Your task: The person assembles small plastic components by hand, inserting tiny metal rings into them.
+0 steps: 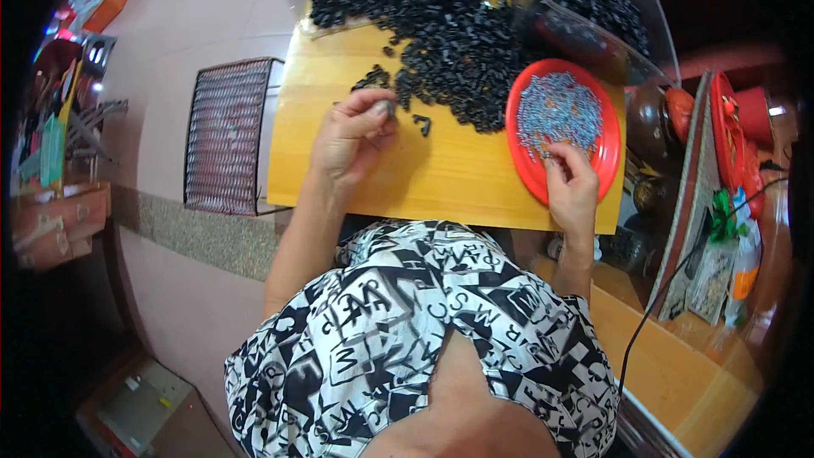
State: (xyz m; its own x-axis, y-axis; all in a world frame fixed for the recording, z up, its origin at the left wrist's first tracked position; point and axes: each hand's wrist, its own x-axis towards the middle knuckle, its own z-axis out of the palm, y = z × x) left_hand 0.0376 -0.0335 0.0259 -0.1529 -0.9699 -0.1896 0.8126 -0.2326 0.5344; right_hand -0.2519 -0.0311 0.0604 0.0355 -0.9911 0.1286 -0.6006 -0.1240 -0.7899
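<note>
Head camera view: the person's left grip (352,136) is up over the yellow counter (458,187), with its thumb and finger pinched together on a small dark piece (385,109). Most of that piece is hidden by the fingers, so its shape is hard to see. Just to the right of this grip, one bent black piece (422,125) lies by itself on the counter.

The right grip (572,191) dips over the near side of a red plate (609,153). Its thumb and finger are close together at the edge of a pile of tiny blue-gray pins (560,110). I cannot tell if a pin is held between them. The pins lie in the plate, under and past the fingertips.

Past both hands, a big heap of black pieces (462,59) is spread over the far part of the counter. It reaches close to the left side of the plate. At the far right, a clear bin (585,30) has lots more black pieces in it.

On the left, a dark wire rack (225,136) is beside the counter, over a pale floor (170,267) with a speckled stripe (199,233). On the right side of the room there are a green leafy thing (723,216), a bottle (746,267) and a thin black cord (666,301). The person wears a black and white shirt (424,314) with letters all over.
</note>
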